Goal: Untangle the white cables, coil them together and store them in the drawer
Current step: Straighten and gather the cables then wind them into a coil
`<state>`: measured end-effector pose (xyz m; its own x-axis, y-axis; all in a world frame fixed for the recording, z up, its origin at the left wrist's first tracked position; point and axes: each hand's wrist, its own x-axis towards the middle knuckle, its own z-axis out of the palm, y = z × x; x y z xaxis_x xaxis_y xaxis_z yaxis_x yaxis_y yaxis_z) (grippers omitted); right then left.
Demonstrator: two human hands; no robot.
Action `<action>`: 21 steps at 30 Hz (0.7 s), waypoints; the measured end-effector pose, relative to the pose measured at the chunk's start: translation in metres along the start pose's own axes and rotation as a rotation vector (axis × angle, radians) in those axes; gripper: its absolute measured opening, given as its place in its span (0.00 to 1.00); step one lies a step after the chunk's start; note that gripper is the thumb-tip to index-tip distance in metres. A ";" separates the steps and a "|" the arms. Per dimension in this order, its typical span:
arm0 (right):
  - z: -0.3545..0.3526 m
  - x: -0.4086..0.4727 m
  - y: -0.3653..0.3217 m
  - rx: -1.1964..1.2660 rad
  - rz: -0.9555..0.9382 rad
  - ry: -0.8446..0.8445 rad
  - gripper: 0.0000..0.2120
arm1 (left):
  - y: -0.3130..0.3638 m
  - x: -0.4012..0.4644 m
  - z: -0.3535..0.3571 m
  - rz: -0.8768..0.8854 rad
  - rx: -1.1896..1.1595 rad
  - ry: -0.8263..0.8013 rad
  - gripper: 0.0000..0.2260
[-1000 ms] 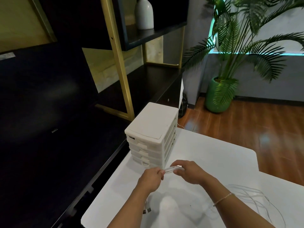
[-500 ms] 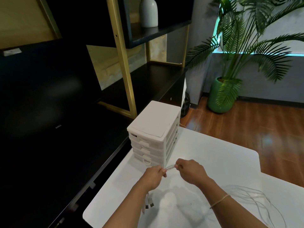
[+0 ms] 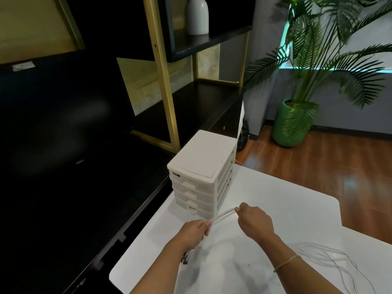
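Stretching a short run of white cables (image 3: 222,216) between your two hands, you hold them above the table (image 3: 275,209), just in front of the drawer unit (image 3: 201,172). Your left hand (image 3: 192,232) is clenched round the bundle, and your right hand (image 3: 253,222) pinches it at the fingertips. Much of the cable is hard to follow: below your left fist the strands drop behind the wrist, and only a few dark plug ends (image 3: 185,258) show there, blurred. The rest trails loose on the table at the right (image 3: 331,257) and runs out of the picture's lower edge — how tangled it is cannot be told. The unit's drawers all look closed; a small dark label (image 3: 174,175) sits at its top front corner, too small to read. On the black monitor (image 3: 63,134) to the left a pale logo (image 3: 80,161) reads "DELL", tilted. A white sticker (image 3: 23,66) near its top edge has no legible print. A white vase (image 3: 196,15) stands on the shelf, its top cut off, and a plant in a green pot (image 3: 289,126) stands on the wooden floor.

Compared with half a second ago, your hands are farther apart — the stretch of cable between them is longer, and your right hand sits higher than your left.
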<state>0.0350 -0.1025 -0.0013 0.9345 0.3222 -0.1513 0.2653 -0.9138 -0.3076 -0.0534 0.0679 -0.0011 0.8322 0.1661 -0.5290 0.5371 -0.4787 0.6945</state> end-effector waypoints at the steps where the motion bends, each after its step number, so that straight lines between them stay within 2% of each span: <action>1: 0.000 0.000 -0.001 -0.015 -0.008 0.010 0.17 | -0.001 0.000 0.000 0.000 -0.001 0.000 0.17; 8: -0.013 0.005 0.007 0.049 -0.018 0.023 0.21 | -0.006 0.001 -0.006 0.063 0.116 0.055 0.17; 13: -0.015 0.013 0.012 0.053 -0.044 0.007 0.20 | -0.012 0.003 -0.005 0.054 0.019 -0.033 0.11; 17: -0.016 0.016 0.019 0.200 -0.008 -0.037 0.17 | -0.015 0.006 -0.007 0.040 -0.051 -0.092 0.11; 21: -0.025 0.018 0.029 0.372 0.094 0.003 0.16 | -0.023 0.003 -0.008 0.016 -0.073 -0.091 0.14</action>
<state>0.0656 -0.1293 0.0105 0.9516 0.2400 -0.1921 0.0747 -0.7866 -0.6129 -0.0622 0.0865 -0.0147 0.8265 0.0786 -0.5574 0.5354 -0.4157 0.7352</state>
